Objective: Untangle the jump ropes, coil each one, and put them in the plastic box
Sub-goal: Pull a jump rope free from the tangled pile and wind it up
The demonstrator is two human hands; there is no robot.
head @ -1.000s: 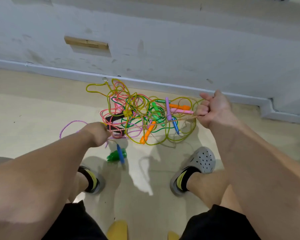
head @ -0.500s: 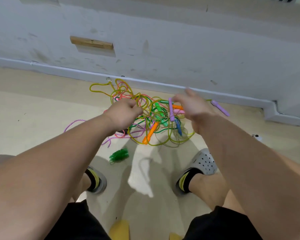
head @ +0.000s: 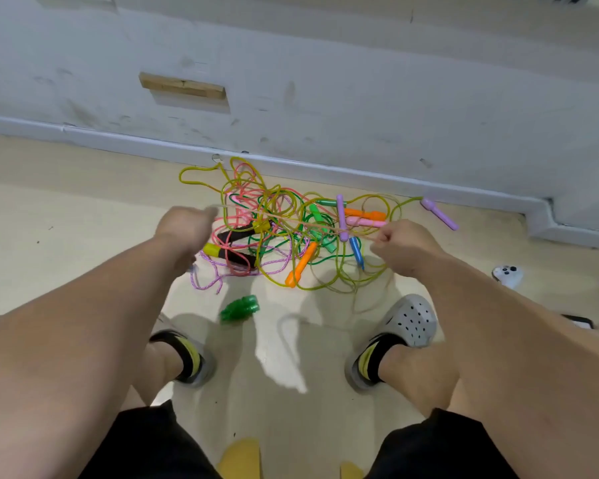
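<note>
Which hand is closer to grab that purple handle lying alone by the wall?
Probably the right hand. The purple handle lies just beyond it, while the left hand sits across the whole tangle. Both hands grip one stretched strand, though.

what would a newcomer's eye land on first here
The bright tangle of jump ropes, with orange, purple, green and pink handles, lies on the floor close to the white baseboard. Above it, the left hand and right hand each grip one thin cord stretched taut between them. One purple handle lies out to the right of the tangle.
</note>
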